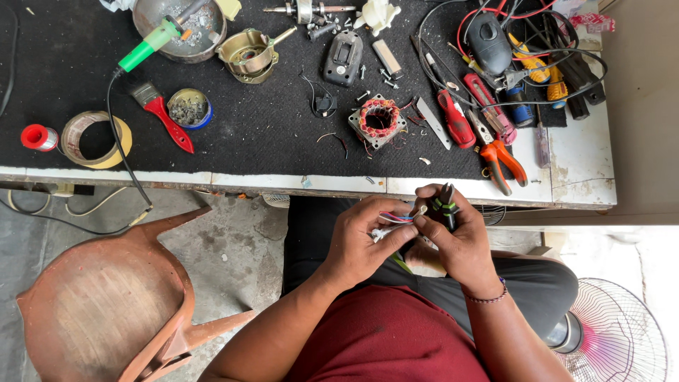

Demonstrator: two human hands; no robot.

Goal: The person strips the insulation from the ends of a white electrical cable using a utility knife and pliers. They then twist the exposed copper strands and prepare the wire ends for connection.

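Both hands work a bundle of coloured wires above the lap.
Left hand [364, 237] pinches the wire bundle [396, 218]; right hand [453, 237] grips a black tool [445, 204] against it; beyond, the workbench [573, 166] carries a stator [378, 120] and orange pliers [501, 161].

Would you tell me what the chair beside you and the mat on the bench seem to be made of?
The chair looks like moulded plastic, reddish brown with a dull, scuffed and dusty finish; its one-piece curved shape suggests that. The mat looks like black felt or low-pile carpet: matt and finely textured, with screws and wire scraps lying on it.
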